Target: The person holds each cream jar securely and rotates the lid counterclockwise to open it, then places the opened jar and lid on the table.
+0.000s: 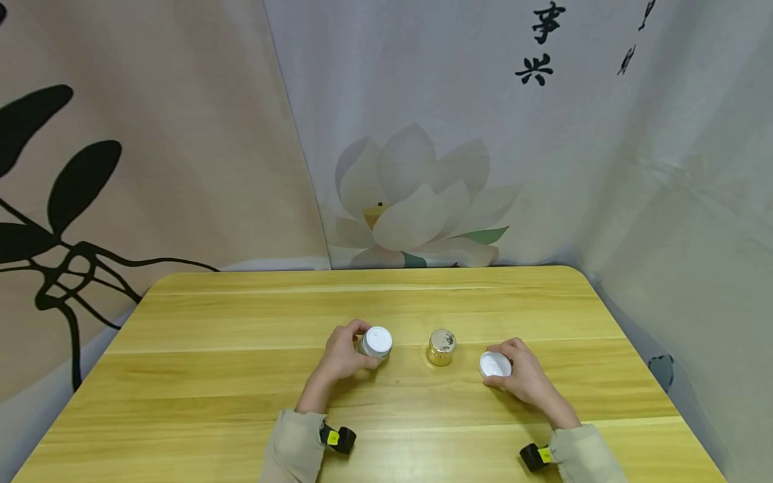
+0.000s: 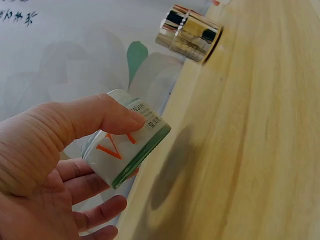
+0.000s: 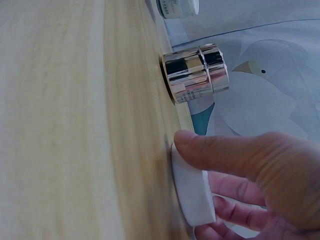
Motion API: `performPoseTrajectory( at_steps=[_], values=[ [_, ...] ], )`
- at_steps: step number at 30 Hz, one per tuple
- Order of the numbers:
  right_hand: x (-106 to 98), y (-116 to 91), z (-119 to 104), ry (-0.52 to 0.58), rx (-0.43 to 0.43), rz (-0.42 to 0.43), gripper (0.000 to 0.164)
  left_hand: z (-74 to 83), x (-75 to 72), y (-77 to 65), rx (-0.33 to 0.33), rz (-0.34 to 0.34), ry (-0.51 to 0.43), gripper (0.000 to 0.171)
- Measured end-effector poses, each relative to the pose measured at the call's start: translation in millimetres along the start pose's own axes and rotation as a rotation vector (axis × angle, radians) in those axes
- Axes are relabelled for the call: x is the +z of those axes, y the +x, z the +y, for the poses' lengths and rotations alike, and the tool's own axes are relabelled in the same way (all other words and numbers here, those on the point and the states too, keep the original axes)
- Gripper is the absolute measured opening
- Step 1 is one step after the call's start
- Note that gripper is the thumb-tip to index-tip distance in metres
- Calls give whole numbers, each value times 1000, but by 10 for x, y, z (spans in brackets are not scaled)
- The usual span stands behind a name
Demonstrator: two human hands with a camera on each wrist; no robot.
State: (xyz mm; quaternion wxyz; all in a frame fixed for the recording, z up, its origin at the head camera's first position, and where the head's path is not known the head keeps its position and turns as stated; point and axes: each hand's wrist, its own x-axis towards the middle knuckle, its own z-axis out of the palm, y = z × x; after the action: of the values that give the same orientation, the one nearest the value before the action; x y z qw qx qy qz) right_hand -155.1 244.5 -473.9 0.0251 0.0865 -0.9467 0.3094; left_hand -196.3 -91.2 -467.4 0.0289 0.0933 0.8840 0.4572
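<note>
A small glass jar (image 1: 378, 341) with a white top is gripped at its sides by my left hand (image 1: 343, 353). In the left wrist view the jar (image 2: 120, 150) shows orange letters and a greenish base. It hangs a little above the table, its shadow beside it. With thumb and fingers my right hand (image 1: 527, 377) pinches a white lid (image 1: 495, 365), its hollow side up. The lid (image 3: 192, 190) lies at or just over the tabletop; I cannot tell if they touch. Between both hands stands a shiny gold jar (image 1: 442, 347), capped and upright, touched by neither.
The wooden table (image 1: 211, 376) has rounded far corners. Behind it hangs a cloth backdrop (image 1: 423, 80) with a printed lotus and dark characters; more cloth (image 1: 694, 201) falls along the right side. Black wrist cameras sit on both sleeves.
</note>
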Motion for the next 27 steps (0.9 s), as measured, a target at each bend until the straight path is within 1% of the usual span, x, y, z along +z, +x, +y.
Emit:
performPoseTrajectory(
  at_steps=[7, 14, 16, 22, 25, 27],
  values=[
    [8, -6, 8, 0, -10, 4, 51, -51, 24, 9, 2, 7, 43, 54],
    [15, -7, 21, 1, -14, 8, 51, -108, 27, 20, 0, 1, 83, 54],
    [17, -6, 25, 1, -14, 9, 51, -111, 24, 19, -2, 2, 101, 54],
    [19, -8, 30, -4, -21, 16, 51, -100, 25, 18, 19, 5, 143, 55],
    [22, -7, 33, -8, -29, 20, 51, -85, 24, 21, 17, -9, 173, 62],
    [23, -5, 37, -10, -32, 22, 51, -63, 21, 26, 32, -8, 194, 69]
  ],
)
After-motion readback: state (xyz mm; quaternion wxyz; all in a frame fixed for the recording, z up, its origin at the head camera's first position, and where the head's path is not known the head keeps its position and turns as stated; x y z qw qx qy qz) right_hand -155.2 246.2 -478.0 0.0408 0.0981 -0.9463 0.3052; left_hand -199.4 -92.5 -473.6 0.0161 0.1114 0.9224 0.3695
